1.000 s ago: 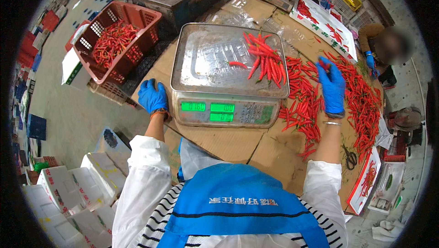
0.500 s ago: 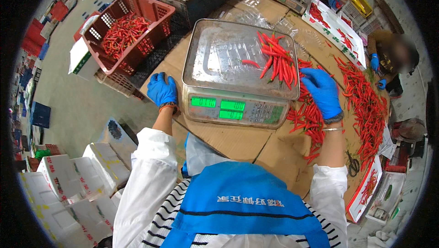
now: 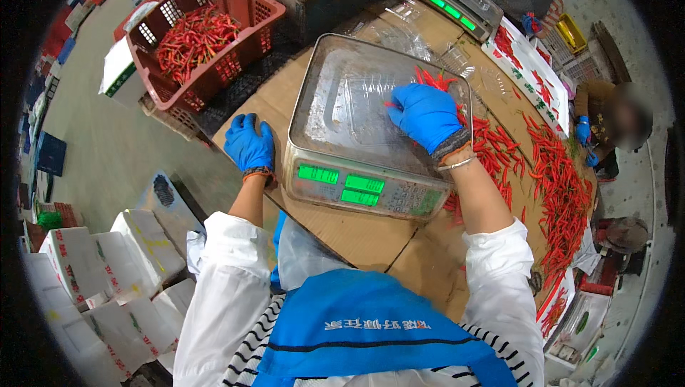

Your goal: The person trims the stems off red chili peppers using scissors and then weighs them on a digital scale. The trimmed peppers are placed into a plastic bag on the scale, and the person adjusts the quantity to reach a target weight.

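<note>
At frame centre, the right hand [image 3: 427, 114] grasps red chillies [image 3: 434, 78] on the scale's steel tray [image 3: 342, 101]; the left hand [image 3: 249, 143] rests released on the table [image 3: 342, 233].

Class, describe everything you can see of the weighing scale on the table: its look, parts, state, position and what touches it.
The weighing scale is a grey countertop unit with a rounded metal-looking pan covered in clear plastic film. Its front panel, facing the person, has lit green displays and a keypad. It sits level on the cardboard-covered table. Red chillies lie at the pan's far right, where the blue-gloved right hand rests on them. The blue-gloved left hand lies on the table beside the scale's left edge.
</note>
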Demonstrator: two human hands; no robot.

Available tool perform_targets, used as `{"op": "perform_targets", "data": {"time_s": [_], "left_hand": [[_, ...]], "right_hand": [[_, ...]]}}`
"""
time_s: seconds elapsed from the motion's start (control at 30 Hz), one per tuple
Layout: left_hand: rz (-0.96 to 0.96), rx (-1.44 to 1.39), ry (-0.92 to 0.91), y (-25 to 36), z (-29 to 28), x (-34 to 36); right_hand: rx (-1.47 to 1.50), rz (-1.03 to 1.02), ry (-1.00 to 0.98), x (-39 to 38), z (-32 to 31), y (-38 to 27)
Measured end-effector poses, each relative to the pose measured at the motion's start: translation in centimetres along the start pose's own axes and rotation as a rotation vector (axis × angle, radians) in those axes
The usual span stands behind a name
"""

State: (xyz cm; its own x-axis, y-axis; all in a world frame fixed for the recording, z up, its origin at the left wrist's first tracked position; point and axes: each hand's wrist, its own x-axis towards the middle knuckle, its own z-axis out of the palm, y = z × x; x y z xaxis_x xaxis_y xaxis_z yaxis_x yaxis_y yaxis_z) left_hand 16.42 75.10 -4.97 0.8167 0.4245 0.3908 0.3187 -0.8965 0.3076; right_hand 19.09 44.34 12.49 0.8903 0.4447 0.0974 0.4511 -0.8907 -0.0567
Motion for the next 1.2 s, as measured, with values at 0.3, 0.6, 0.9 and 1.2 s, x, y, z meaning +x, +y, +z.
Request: {"op": "perform_targets", "data": {"time_s": [0.3, 0.6, 0.9, 1.2], "left_hand": [[0.02, -0.005, -0.009, 0.3, -0.1, 0.3], [0.004, 0.013, -0.037, 0.8, -0.9, 0.4], [0.006, 0.006, -0.03, 0.6, -0.6, 0.4], [-0.015, 0.012, -0.021, 0.7, -0.8, 0.2]], "right_hand": [[0.239, 0.093, 0.043, 1.3, 1.5, -3.2], [0.279, 0.527, -0.091, -3.3, -3.1, 10.4], [0.736, 0.309, 0.003, -1.9, -5.4, 9.4], [0.145, -0.509, -0.266, 3.7, -4.1, 5.7]]}}
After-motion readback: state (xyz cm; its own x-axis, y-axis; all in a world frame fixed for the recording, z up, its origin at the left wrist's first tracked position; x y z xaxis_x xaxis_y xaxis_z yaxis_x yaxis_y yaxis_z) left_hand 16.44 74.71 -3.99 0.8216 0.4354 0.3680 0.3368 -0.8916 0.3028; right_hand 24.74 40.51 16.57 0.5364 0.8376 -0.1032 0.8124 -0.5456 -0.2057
